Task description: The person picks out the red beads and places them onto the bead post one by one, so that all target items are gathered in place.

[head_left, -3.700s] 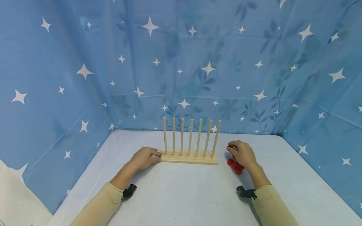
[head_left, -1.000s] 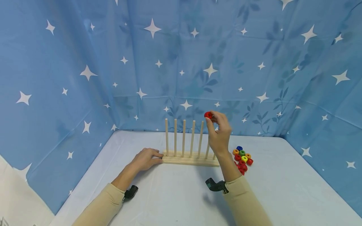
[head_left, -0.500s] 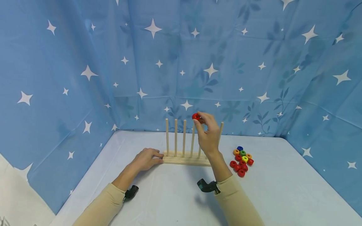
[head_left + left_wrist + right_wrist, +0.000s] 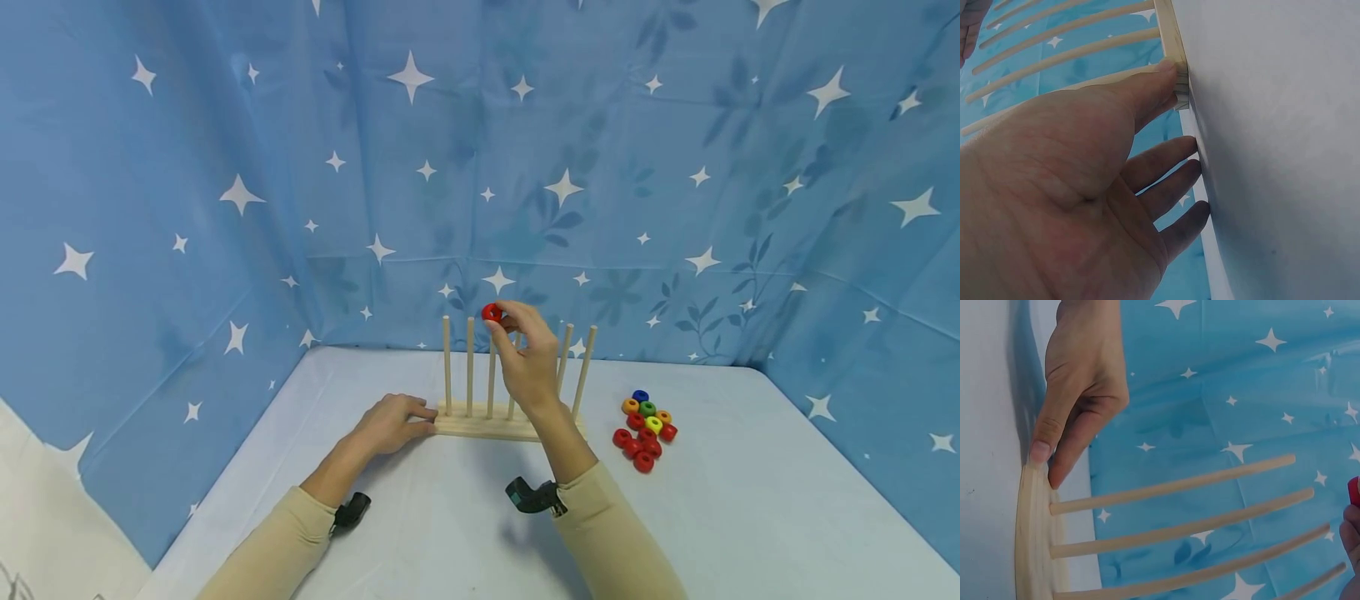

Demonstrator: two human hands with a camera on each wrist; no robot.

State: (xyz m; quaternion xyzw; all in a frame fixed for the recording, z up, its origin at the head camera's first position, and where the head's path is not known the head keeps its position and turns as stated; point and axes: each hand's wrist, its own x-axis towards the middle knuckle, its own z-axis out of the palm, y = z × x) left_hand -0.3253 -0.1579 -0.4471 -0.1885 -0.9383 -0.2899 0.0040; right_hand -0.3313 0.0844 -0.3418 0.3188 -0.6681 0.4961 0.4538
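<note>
A wooden peg rack (image 4: 483,427), a low base with several upright dowels, stands mid-table. My left hand (image 4: 393,422) is at its left end; in the left wrist view the thumb (image 4: 1154,84) lies on the base's end, and the other fingers spread along the table. A red bead (image 4: 492,312) is pinched between thumb and fingertips of my right hand (image 4: 531,362). The bead is level with the dowel tops, overlapping the third dowel from the left in the head view. My right hand hides parts of the dowels behind it. No beads show on the visible dowels.
Right of the rack, a cluster of beads lies on the white table (image 4: 420,533): several red beads (image 4: 643,462), a yellow bead (image 4: 654,425), a green bead (image 4: 647,408), a blue bead (image 4: 641,396) and orange ones. A blue star-print curtain (image 4: 480,125) surrounds the table.
My right hand has picked the red bead from the cluster, lifted it and carried it left across the dowel tops. My left hand stays at the rack's end.
</note>
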